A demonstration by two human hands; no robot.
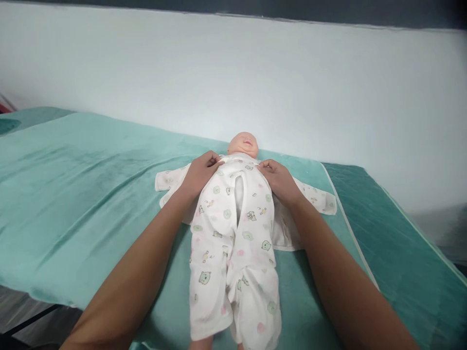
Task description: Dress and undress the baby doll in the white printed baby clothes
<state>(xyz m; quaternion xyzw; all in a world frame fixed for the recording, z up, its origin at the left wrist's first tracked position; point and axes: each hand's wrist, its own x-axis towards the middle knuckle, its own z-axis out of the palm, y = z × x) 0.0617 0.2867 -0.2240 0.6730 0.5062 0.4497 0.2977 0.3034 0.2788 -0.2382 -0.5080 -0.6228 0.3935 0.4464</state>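
A baby doll (242, 143) lies on its back, its head toward the wall and its feet toward me. White printed baby pants (251, 233) cover its legs and reach up to its chest, with a slit at the crotch. Beneath it a matching baby shirt (319, 198) is spread out, sleeves to both sides. My left hand (204, 169) pinches the waistband of the pants at the left. At the right side of the waistband, my right hand (277, 177) has its fingers curled on the cloth. Both hands are close below the doll's neck.
A light green sheet (91, 194) covers the table under the doll. Darker green padded cloth (401, 243) shows at the right. A white wall (233, 73) rises directly behind the doll's head. The table's near edge and a dark bar (32, 321) appear at lower left.
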